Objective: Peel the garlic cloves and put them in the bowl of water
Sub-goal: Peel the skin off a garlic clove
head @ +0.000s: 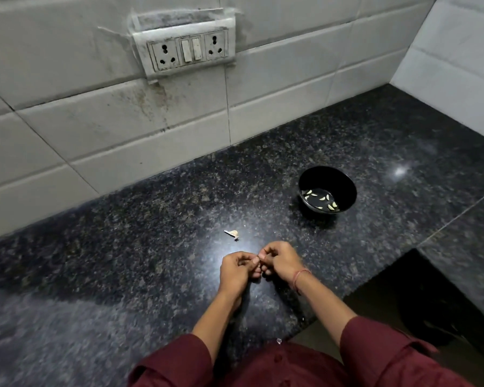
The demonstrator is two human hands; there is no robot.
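Just above the granite counter [140,224], the left hand [235,270] and right hand [281,261] meet, fingers curled, both pinching a small pale bit [256,258] that is mostly hidden. A peel scrap [232,233] lies just beyond them. Farther right, peeled garlic cloves [322,199] sit in the water of the black bowl [345,185].

This looks like a home kitchen; the surface [129,247] is dark speckled stone, set in a corner; the wall tiles [67,127] behind it are white and stained; a plug plate [187,50] with two switches sits on the wall; a small black bowl [344,187] holds garlic cloves [320,201] in water.
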